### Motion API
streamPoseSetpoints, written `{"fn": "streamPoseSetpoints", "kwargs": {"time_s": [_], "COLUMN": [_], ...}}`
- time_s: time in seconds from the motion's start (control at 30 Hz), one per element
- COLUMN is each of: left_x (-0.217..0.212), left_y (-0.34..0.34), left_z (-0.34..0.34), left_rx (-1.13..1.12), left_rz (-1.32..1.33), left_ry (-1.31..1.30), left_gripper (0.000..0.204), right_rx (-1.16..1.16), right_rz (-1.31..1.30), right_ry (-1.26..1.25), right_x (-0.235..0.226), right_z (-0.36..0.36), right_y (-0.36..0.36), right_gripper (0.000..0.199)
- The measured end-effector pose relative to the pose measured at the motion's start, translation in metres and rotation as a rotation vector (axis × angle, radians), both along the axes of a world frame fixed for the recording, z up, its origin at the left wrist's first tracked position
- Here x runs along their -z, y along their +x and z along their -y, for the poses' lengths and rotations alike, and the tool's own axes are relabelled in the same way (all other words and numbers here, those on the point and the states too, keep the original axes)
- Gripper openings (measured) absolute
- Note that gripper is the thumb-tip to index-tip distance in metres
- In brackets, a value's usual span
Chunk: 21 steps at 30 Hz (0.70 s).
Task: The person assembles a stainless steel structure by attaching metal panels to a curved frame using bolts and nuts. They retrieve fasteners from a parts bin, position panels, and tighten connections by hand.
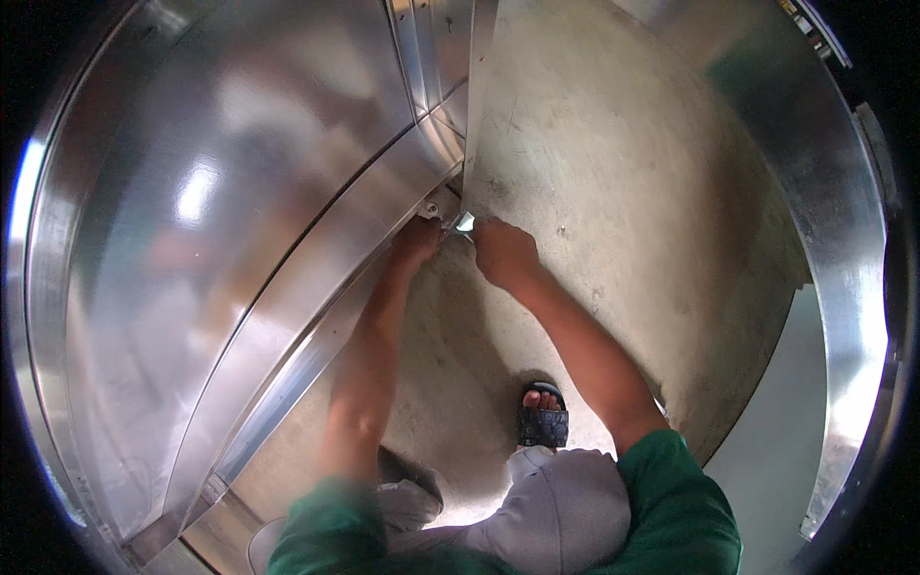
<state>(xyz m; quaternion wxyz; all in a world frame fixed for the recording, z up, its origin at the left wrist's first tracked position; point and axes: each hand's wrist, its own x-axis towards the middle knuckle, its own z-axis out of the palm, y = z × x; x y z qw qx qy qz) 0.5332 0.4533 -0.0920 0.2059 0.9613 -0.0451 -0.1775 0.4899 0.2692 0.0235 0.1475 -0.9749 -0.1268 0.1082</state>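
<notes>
Both of my arms reach forward to the foot of a steel panel wall (240,182). My left hand (417,240) is low against the panel's bottom edge, fingers curled near a small bracket with a round hole (429,208). My right hand (503,251) is closed just to its right, over the floor. A small bright white and silvery piece (466,222) shows between the hands, touching or very near my right fingers. Its kind is too small to tell, and the fingertips of both hands are mostly hidden.
The worn beige floor (613,192) curves round to the right, marked with scuffs. A steel channel (431,57) rises at the panel's corner ahead. A pale grey-green surface (776,412) and a shiny metal edge (862,316) lie at right. My sandalled foot (543,414) stands below my hands.
</notes>
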Motion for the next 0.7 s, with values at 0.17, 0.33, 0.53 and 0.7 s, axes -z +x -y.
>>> {"fn": "streamPoseSetpoints", "kwargs": {"time_s": [0.17,0.33,0.53,0.7], "left_x": [0.015,-0.010,0.001,0.030], "left_y": [-0.007,-0.017,-0.017,-0.021], "left_z": [0.003,0.013,0.010,0.010], "left_rx": [-0.625,-0.774,-0.740,-0.693], "left_rz": [-0.316,-0.359,-0.247,-0.285], "left_ry": [-0.788,-0.868,-0.991,-0.824], "left_gripper": [0.036,0.024,0.027,0.028], "right_rx": [-0.073,-0.072,-0.164,-0.176], "right_rz": [-0.103,-0.081,-0.159,-0.110], "right_ry": [-0.043,0.026,-0.102,-0.081], "right_x": [-0.012,-0.011,-0.010,0.002], "right_z": [0.002,0.003,0.004,0.008], "right_y": [0.016,0.009,0.014,0.021], "right_gripper": [0.017,0.017,0.017,0.018]}}
